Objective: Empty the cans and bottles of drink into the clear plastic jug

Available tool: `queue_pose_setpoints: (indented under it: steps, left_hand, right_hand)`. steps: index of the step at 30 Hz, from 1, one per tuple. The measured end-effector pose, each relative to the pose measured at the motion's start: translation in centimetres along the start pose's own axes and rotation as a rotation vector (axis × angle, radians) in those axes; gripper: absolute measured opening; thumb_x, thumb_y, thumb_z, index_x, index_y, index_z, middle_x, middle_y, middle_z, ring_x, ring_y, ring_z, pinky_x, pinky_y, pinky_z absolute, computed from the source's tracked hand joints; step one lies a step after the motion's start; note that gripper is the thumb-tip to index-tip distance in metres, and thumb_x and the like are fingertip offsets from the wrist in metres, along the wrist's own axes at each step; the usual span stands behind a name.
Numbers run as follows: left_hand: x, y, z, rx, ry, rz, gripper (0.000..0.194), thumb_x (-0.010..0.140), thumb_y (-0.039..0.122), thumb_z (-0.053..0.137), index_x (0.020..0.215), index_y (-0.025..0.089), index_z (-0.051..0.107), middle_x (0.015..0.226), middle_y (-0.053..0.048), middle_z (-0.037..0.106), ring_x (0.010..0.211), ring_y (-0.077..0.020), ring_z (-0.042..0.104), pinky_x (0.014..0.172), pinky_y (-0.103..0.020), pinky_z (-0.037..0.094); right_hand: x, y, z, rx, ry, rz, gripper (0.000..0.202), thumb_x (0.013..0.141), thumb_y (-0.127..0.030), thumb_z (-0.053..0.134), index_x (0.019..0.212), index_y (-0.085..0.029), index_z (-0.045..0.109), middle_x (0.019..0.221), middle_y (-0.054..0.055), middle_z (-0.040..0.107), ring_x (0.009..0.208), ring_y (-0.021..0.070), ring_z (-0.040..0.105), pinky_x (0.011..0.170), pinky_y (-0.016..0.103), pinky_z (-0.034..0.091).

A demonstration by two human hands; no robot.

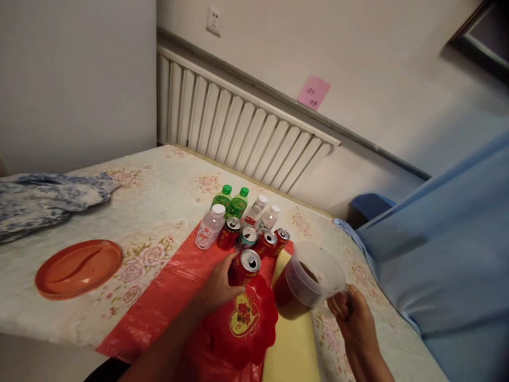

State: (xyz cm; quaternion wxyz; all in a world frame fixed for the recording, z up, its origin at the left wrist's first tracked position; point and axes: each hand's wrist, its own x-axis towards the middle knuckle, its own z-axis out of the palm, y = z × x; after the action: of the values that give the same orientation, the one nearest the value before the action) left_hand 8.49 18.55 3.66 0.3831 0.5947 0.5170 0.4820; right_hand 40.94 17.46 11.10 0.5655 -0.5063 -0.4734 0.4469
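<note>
My left hand [218,286] is wrapped round an opened red drink can [243,270], held above the far edge of a red scalloped plate [254,323] with a yellow heart print. My right hand [353,313] grips the handle of a clear plastic measuring jug [294,292] that holds brown liquid. The jug tilts a little to the left, apart from the can. Behind the can stand several more opened cans, among them a red can [229,233] and a green-topped can [246,239]. Around them are a clear bottle [210,228] with a white cap and green-capped bottles [239,202].
A red plastic sheet [159,297] and a yellow cloth or board [292,345] lie on the flowered cover [159,180]. An orange oval plate [79,269] sits left, near a blue-patterned cloth [51,201]. A radiator [238,122] runs behind; a blue curtain [449,254] hangs right.
</note>
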Motion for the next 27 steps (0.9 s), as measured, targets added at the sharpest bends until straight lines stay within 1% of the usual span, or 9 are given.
queue_pose_setpoints:
  steps: [6,10,12,15,20,23,27]
  left_hand:
    - [-0.6,0.3,0.3,0.003,0.007,-0.004,0.074,0.059,0.014,0.070,0.130,0.017,0.048,0.132,-0.011,0.060,0.125,-0.0326,0.054,0.109,-0.047,0.040]
    - [-0.9,0.6,0.5,0.019,0.041,-0.015,0.076,0.059,0.017,0.070,0.131,0.016,0.046,0.134,-0.012,0.059,0.126,-0.0322,0.053,0.110,-0.047,0.040]
    - [-1.1,1.3,0.6,0.034,0.057,-0.020,0.074,0.059,0.019,0.071,0.129,0.017,0.047,0.133,-0.011,0.060,0.126,-0.0325,0.053,0.109,-0.048,0.041]
    - [-1.7,2.7,0.8,0.046,0.059,-0.034,0.072,0.060,0.022,0.072,0.128,0.018,0.048,0.132,-0.010,0.061,0.127,-0.0328,0.053,0.109,-0.047,0.042]
    - [-3.3,5.1,1.4,0.037,0.040,-0.065,0.078,0.061,0.025,0.073,0.133,0.015,0.045,0.137,-0.014,0.057,0.129,-0.0336,0.051,0.110,-0.048,0.041]
    - [-4.6,5.9,2.0,0.058,0.045,-0.078,0.081,0.059,0.025,0.075,0.134,0.017,0.045,0.138,-0.014,0.056,0.131,-0.0352,0.049,0.111,-0.050,0.038]
    - [-6.2,7.0,3.1,0.054,0.035,-0.086,0.079,0.058,0.020,0.073,0.132,0.020,0.046,0.137,-0.012,0.058,0.131,-0.0342,0.050,0.112,-0.050,0.038]
  right_hand:
    - [-0.4,1.3,-1.4,-0.024,-0.024,-0.052,0.050,0.091,-0.054,0.037,0.051,-0.025,0.028,0.040,-0.009,0.020,0.037,0.0098,0.017,0.043,0.028,0.025]
    - [-0.7,1.5,-1.9,-0.018,-0.027,-0.014,0.049,0.091,-0.055,0.037,0.052,-0.026,0.032,0.041,-0.008,0.024,0.039,0.0108,0.021,0.046,0.029,0.028]
    - [-0.7,1.5,-2.0,-0.005,-0.020,-0.008,0.049,0.091,-0.055,0.037,0.052,-0.025,0.034,0.042,-0.008,0.025,0.041,0.0114,0.024,0.048,0.030,0.031]
    - [-0.9,1.3,-2.1,-0.004,-0.012,-0.025,0.050,0.092,-0.055,0.036,0.052,-0.025,0.036,0.043,-0.007,0.027,0.044,0.0128,0.029,0.053,0.030,0.035]
    - [-1.2,0.8,-2.2,-0.145,-0.010,-0.062,0.051,0.092,-0.055,0.034,0.051,-0.025,0.037,0.047,-0.004,0.038,0.053,0.0161,0.043,0.062,0.032,0.041]
    - [-1.4,0.3,-2.4,-0.188,0.017,-0.101,0.050,0.092,-0.055,0.037,0.054,-0.024,0.044,0.053,-0.001,0.048,0.060,0.0181,0.050,0.067,0.032,0.042]
    - [-1.7,-0.6,-2.6,-0.202,0.070,-0.158,0.046,0.090,-0.058,0.043,0.065,-0.022,0.054,0.064,0.000,0.057,0.065,0.0186,0.052,0.065,0.030,0.041]
